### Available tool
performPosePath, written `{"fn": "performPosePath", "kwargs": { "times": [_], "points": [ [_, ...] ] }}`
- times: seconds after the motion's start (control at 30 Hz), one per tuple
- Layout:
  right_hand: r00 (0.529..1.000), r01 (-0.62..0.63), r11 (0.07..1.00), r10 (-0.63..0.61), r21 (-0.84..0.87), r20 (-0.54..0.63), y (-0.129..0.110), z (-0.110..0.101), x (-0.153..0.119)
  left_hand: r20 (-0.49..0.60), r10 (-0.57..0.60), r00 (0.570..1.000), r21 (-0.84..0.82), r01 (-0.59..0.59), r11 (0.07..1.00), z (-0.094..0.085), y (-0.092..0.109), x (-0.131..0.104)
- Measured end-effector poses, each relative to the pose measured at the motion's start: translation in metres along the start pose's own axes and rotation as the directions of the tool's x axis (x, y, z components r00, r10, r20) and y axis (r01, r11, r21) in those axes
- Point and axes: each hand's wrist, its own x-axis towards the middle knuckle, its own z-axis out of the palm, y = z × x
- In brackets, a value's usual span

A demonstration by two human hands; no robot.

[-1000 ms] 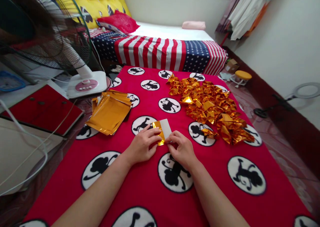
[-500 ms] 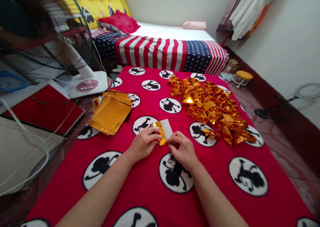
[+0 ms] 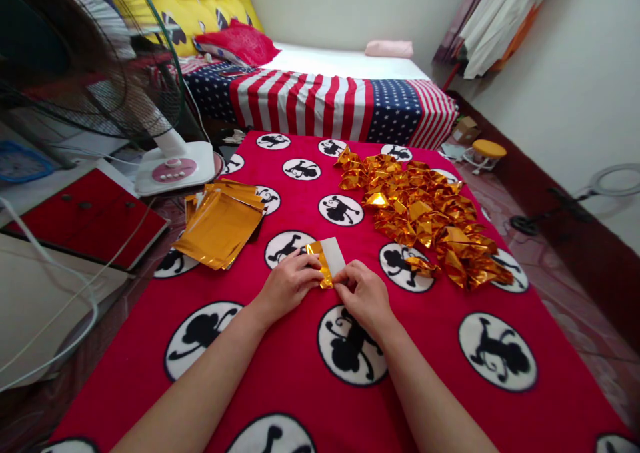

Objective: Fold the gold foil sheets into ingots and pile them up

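A small sheet of gold foil paper point(image 3: 332, 256), partly folded so its pale back shows along one side, lies on the red cloth between my hands. My left hand point(image 3: 291, 281) grips its left edge, fingers bent over the gold part. At the lower right corner, my right hand point(image 3: 364, 294) pinches the paper between thumb and fingertips. To the left is a loose stack of flat gold foil sheets point(image 3: 220, 226). On the right lies a heap of folded gold foil pieces point(image 3: 420, 203), with one small folded piece point(image 3: 423, 266) at its near edge.
The red cloth point(image 3: 420, 386) with monkey circles covers the surface under my hands. A running fan point(image 3: 175, 166) stands at the left beside a red-topped box point(image 3: 90, 213). Beyond is a bed point(image 3: 320, 100) with a striped cover. A yellow stool point(image 3: 489, 149) is on the floor at right.
Both hands stay almost in place on the foil paper. The left thumb has drawn in slightly against the fingers; the stack and heap are unchanged.
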Motion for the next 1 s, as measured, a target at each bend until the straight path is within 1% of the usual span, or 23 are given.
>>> {"fn": "performPosePath", "kwargs": {
  "times": [0.33, 0.53, 0.87, 1.0],
  "points": [
    [0.998, -0.065, 0.998, 0.064, -0.02, -0.024, -0.002, 0.003, 0.001, -0.005, -0.045, 0.999, 0.017, 0.045, 0.999, 0.003, -0.004, 0.002],
    [0.998, -0.052, 0.998, 0.052, -0.017, -0.035, -0.002, 0.004, 0.0, -0.003, -0.075, 0.997, 0.023, 0.075, 0.997, 0.005, -0.003, 0.007],
    [0.998, -0.048, 0.998, 0.046, -0.028, -0.052, -0.002, 0.006, 0.0, 0.014, -0.161, 0.987, -0.037, 0.161, 0.986, 0.003, -0.001, 0.012],
    [0.998, -0.049, 0.999, 0.048, -0.02, -0.046, -0.002, 0.005, -0.001, -0.001, -0.198, 0.98, -0.048, 0.198, 0.979, 0.004, 0.0, 0.013]
  ]
}}
